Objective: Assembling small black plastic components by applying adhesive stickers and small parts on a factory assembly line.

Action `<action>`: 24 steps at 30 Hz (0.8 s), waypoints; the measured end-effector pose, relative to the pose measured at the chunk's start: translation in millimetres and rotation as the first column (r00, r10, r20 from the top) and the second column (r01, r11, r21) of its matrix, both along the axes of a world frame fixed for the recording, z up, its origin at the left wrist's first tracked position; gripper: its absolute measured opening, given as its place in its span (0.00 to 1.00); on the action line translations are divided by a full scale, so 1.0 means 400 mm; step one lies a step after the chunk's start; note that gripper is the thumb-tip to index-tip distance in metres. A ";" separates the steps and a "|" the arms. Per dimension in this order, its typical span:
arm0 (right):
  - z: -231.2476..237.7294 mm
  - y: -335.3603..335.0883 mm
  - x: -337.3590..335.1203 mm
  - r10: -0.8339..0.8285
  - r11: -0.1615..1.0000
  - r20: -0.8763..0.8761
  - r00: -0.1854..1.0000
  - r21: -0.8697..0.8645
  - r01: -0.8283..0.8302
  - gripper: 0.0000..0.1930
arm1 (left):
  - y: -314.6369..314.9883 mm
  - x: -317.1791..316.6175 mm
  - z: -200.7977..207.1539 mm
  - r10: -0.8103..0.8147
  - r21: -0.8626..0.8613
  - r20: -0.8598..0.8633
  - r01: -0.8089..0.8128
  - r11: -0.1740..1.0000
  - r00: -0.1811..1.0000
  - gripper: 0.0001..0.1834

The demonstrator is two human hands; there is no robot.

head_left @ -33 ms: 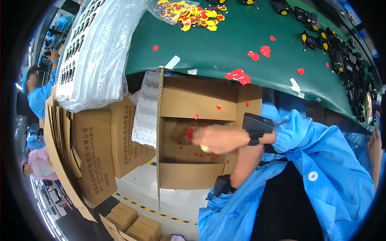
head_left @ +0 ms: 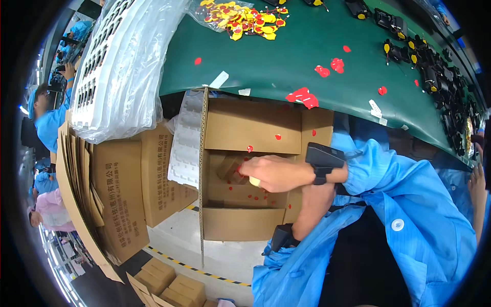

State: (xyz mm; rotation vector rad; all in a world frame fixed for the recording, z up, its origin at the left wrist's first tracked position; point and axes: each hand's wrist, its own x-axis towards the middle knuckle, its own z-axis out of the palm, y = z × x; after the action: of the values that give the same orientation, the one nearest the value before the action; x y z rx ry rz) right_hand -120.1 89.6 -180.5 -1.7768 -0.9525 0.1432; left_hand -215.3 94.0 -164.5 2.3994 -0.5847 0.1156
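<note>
Over an open cardboard box [head_left: 245,225], my right hand [head_left: 279,173] is closed, its fingertips pressed together. A small yellow piece [head_left: 254,181] shows at its fingers; whether it is held or worn on a finger I cannot tell. Just past the fingertips, a bit of red [head_left: 239,168] peeks out. My left forearm [head_left: 314,207] rises from below and passes behind the right wrist, so my left hand is hidden. Small red discs [head_left: 250,149] are scattered on the box's flaps and inside it. Both wrists wear dark devices [head_left: 326,157].
A green table [head_left: 286,61] holds a pile of yellow-and-red wired parts [head_left: 245,20], red discs [head_left: 303,97] and several black devices [head_left: 434,71]. White trays in plastic [head_left: 123,61] and flattened cardboard [head_left: 120,194] stand left. Closed cartons [head_left: 181,291] sit on the floor. Other people work nearby.
My right hand was blurred by motion and is now sharp, shifted slightly up. The red cluster by its fingertips, plainer before, is now mostly covered.
</note>
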 end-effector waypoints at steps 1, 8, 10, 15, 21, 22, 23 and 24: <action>0.015 -0.011 0.002 0.094 0.944 -0.201 0.975 -0.292 -0.152 0.11 | -0.006 -0.032 -0.045 0.006 -0.005 -0.153 -0.007 1.000 0.988 0.07; 0.076 -0.038 0.046 -0.057 0.992 -0.174 0.983 -0.124 0.036 0.14 | 0.021 -0.051 -0.041 0.099 0.005 0.020 -0.099 0.995 0.995 0.09; 0.020 -0.038 0.074 -0.098 0.941 0.312 0.945 -0.281 0.190 0.18 | 0.015 -0.059 -0.040 0.083 -0.004 -0.059 -0.084 0.996 0.995 0.12; 0.029 -0.059 -0.060 0.461 0.651 -0.314 0.830 -0.516 -0.557 0.11 | 0.032 -0.069 -0.038 -0.007 0.064 -0.668 0.066 0.996 0.744 0.18; 0.042 -0.041 -0.019 0.220 0.947 -0.315 0.923 -0.159 -0.280 0.11 | 0.056 -0.127 -0.080 0.031 -0.107 -0.331 -0.071 0.992 0.943 0.22; 0.009 -0.051 -0.017 0.170 0.982 -0.391 0.905 -0.010 -0.189 0.12 | 0.049 -0.121 -0.075 0.036 -0.155 -0.296 -0.085 0.984 0.955 0.25; -0.021 -0.059 0.012 0.303 0.807 -0.548 0.780 -0.287 -0.516 0.13 | 0.054 -0.109 -0.061 0.044 -0.246 -0.327 -0.130 0.961 0.944 0.29; -0.041 -0.078 0.011 0.364 0.591 -0.405 0.839 -0.595 -0.544 0.16 | 0.062 -0.112 -0.058 0.045 -0.244 -0.324 -0.129 0.961 0.945 0.29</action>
State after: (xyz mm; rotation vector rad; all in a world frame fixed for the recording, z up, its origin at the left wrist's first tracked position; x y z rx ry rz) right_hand -115.5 58.5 -196.8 -2.0576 -1.2611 1.1811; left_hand -260.0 118.8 -187.9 2.1256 -0.2914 -0.1445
